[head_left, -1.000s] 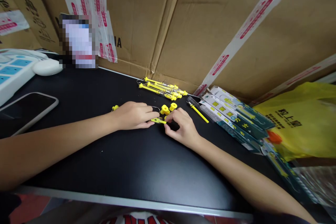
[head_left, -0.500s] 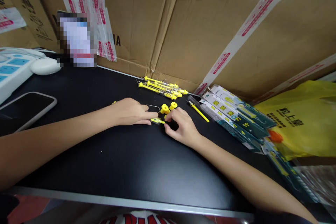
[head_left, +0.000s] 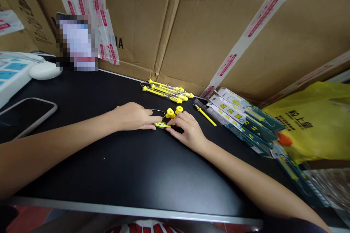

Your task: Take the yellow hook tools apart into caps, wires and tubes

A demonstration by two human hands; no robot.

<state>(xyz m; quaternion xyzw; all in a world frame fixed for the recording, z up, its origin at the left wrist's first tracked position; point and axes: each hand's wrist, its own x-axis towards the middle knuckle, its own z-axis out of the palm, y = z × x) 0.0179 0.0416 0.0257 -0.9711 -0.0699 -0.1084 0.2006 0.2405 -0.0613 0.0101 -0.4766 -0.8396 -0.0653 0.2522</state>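
Left hand (head_left: 133,115) and right hand (head_left: 189,129) are pinching the yellow tube (head_left: 160,125), likely light, stiff; its ends are offering purchase.

A black tabletop (head_left: 153,182), edged in pale grey, stretches beneath the gripped spring scale (head_left: 160,125). Just beyond the grip sit several yellow plastic caps (head_left: 170,113), close together; farther beyond lies a bundle of hooked yellow spring scales (head_left: 167,90). Right of the grip lies a yellow rod (head_left: 207,117), then printed boxes (head_left: 247,118). Well to its left lie a smartphone (head_left: 28,114) and a white power strip (head_left: 12,76).
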